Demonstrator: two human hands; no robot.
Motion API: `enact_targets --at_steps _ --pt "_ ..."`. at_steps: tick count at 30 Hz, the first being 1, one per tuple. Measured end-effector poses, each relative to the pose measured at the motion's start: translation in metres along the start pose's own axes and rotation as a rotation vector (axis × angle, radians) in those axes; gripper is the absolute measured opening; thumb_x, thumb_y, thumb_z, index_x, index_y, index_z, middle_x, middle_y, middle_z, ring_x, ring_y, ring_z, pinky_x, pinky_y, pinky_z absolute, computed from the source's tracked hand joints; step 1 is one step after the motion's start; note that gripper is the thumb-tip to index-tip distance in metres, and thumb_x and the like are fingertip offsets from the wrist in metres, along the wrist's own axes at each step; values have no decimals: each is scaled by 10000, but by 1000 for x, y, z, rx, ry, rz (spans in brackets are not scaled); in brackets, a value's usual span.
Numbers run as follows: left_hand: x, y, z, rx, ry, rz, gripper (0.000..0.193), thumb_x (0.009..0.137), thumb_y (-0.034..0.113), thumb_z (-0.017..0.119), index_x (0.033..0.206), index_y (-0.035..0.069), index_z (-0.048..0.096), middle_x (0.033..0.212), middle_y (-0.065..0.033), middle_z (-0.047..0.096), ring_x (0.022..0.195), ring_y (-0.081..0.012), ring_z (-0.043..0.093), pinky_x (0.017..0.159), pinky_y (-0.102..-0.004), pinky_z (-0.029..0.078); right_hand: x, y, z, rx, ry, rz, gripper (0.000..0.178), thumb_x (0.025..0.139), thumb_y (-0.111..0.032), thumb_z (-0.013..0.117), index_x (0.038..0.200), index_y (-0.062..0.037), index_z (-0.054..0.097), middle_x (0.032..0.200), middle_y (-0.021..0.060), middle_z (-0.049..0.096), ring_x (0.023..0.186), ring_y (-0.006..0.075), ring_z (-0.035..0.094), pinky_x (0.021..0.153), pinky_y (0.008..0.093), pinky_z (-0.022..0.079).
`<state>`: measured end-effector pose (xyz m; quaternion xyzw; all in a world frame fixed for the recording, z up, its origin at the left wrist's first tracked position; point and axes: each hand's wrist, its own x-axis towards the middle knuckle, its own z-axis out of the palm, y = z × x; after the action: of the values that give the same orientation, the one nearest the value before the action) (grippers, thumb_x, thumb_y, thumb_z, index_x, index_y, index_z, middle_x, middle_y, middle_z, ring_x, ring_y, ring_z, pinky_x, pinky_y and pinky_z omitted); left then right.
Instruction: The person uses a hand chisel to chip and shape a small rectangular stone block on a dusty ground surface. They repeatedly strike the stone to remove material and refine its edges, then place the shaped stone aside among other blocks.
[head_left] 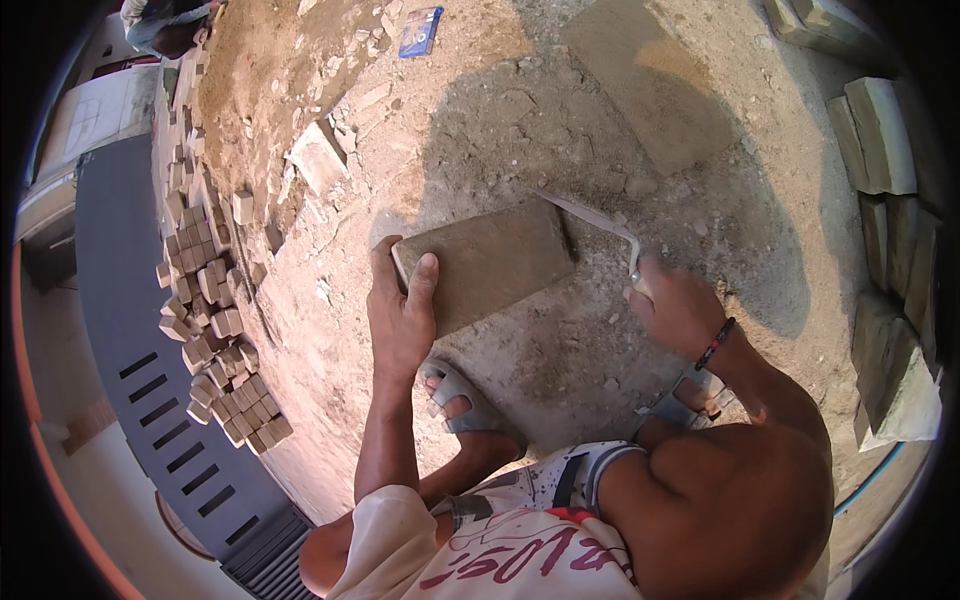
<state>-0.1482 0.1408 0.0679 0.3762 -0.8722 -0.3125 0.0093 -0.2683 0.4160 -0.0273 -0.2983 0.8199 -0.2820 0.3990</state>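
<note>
A flat rectangular paving slab [490, 262], grey-brown and dusty, is tilted over the sandy ground in front of my feet. My left hand [402, 295] grips its left end, thumb on the upper face and fingers round the edge. In my right hand [680, 308] is the handle of a trowel [592, 212]. The trowel's thin metal blade points up and left, its tip close to the slab's far right corner. My right fingers are wrapped round the handle. Whether the slab's underside touches the ground I cannot tell.
Stacked slabs [885, 140] stand along the right side. Many small paving blocks [200, 250] lie piled at the left, beside a grey metal gate [130, 300]. A broken slab piece [318, 158] and a blue packet [420, 32] lie farther off. Another person [165, 30] is at the far left.
</note>
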Motion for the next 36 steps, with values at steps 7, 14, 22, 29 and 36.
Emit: enact_targets --at_steps 7,14,22,29,36 --pt "11 -25 0 -70 -37 -33 437 1064 403 394 1204 14 534 978 -173 601 907 -243 573 860 -369 460 -12 -7 70 243 49 -220 322 947 -302 586 1011 6 518 819 286 651 749 475 646 677 552 515" --pt "17 -47 -3 -233 -119 -199 526 990 477 561 1211 0 544 1022 -124 612 944 -185 574 841 -337 481 -17 -10 84 201 87 -232 315 947 -291 581 1024 6 509 849 292 657 772 481 652 666 581 510" --pt "23 -114 13 -587 -192 -453 657 955 539 593 1368 38 487 1218 -148 597 1105 -221 599 935 -360 513 -6 -16 89 262 139 -107 324 942 -287 607 1018 13 513 876 288 656 808 497 639 688 568 507" --pt "24 -137 26 -701 -237 -573 734 926 550 630 1410 25 461 1304 -151 586 1155 -239 605 968 -379 519 2 -7 81 430 136 -8 369 955 -356 578 1018 3 518 794 270 660 762 483 651 658 571 511" --pt "13 -133 13 -852 -383 -475 777 825 383 800 1412 5 460 1288 -142 607 1165 -238 607 983 -387 517 -4 -15 75 1094 -211 237 282 986 -297 567 1001 -23 505 661 77 562 518 180 573 472 355 477"
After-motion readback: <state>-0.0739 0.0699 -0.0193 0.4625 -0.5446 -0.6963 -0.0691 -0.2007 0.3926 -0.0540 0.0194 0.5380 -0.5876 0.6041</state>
